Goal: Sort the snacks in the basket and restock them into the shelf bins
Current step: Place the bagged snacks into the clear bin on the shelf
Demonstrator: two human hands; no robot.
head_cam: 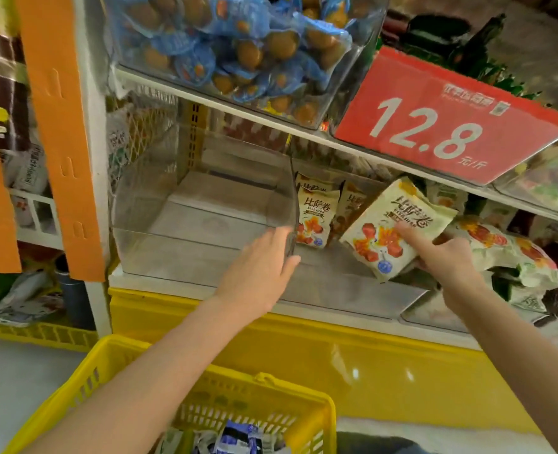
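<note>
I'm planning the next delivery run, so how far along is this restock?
Early to midway, I'd judge. Done: a few pizza-roll packets stand in the middle bin. In hand: the right hand holds a cream packet at that bin, while the left hand touches the front corner of the left bin. Left: the left bin has nothing in it, and the yellow basket holds blue-and-white packets.
</note>
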